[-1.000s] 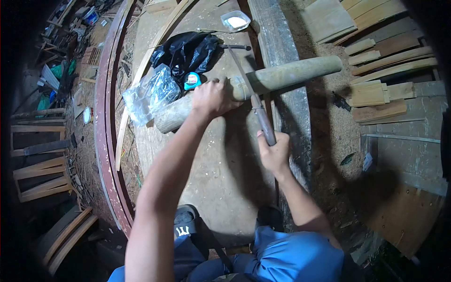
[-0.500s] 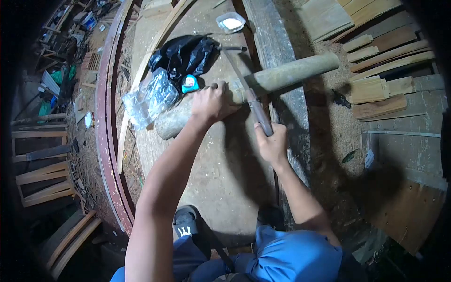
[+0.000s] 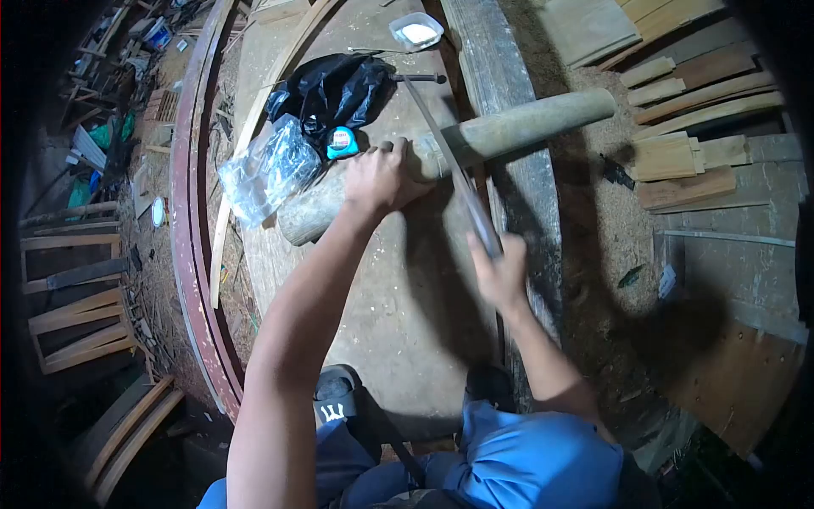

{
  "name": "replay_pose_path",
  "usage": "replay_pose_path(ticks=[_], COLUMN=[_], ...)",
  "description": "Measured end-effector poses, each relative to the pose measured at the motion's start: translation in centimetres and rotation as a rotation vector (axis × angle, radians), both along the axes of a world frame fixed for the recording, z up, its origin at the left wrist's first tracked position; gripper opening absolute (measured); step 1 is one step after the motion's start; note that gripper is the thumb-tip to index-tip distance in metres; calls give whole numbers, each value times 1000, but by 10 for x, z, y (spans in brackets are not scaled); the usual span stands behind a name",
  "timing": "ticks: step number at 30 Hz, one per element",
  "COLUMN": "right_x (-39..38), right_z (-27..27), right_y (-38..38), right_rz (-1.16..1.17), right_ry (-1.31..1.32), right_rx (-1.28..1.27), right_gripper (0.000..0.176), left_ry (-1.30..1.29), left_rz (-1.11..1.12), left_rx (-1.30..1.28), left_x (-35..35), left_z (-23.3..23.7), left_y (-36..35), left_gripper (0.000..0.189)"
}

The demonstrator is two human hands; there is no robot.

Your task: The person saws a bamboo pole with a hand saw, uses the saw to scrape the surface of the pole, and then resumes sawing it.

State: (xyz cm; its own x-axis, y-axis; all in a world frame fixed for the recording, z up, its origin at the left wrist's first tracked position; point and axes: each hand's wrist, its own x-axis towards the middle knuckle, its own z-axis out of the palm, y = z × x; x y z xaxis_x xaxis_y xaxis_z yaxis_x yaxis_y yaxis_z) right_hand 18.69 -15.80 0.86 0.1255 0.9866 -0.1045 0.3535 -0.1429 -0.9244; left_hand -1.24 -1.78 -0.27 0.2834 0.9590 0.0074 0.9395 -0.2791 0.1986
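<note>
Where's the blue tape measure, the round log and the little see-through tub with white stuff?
Tape measure (image 3: 342, 143): head view, on its front face.
Log (image 3: 538, 125): head view, on its right-hand length.
Tub (image 3: 419, 34): head view, on the white stuff inside.

Tape measure (image 3: 342, 143) is listed in turquoise, bag (image 3: 339, 92) in black, trousers (image 3: 538, 458) in blue. Sandal (image 3: 336, 407) is catalogued in black with white strokes; curved beam (image 3: 183, 204) is recorded in maroon with pale flecks.
</note>
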Motion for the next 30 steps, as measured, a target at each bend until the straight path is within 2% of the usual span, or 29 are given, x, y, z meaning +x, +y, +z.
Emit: replay_pose_path(ticks=[3, 5, 9, 11, 13, 19, 23, 24, 30], right_x=[16, 23, -5, -11, -7, 17, 41, 47, 52], right_z=[5, -4, -7, -3, -7, -18, -2, 2, -5], right_y=[-67, -64, 35, 35, 21, -58, -109, -113, -104], right_rz=[-23, -57, -11, -40, -49, -40, -44, -22, -121], right_ry=[45, 77, 20, 89, 85, 180, 51, 73, 96], right_rx=[-20, -37, -56, -21, -37, -68, 51, 61, -6], right_gripper=[39, 39, 41, 44, 46, 50, 44, 40, 41], left_ry=[2, -3, -7, 15, -2, 2, 17, 16, 61], left_rz=[-3, 13, 28, 9, 2, 23, 35, 33, 40], left_rx=[59, 55, 43, -3, 164, 76, 82, 79, 79], left_x=[0, -2, 4, 2, 6, 6, 8, 9, 9], left_z=[-5, -11, -2, -1, -8, -3, -7, -7, -6], left_y=[-1, -7, -3, 2, -10, -7, -6, -8, -6], left_gripper=[74, 74, 75, 74, 72, 71, 70, 70, 76])
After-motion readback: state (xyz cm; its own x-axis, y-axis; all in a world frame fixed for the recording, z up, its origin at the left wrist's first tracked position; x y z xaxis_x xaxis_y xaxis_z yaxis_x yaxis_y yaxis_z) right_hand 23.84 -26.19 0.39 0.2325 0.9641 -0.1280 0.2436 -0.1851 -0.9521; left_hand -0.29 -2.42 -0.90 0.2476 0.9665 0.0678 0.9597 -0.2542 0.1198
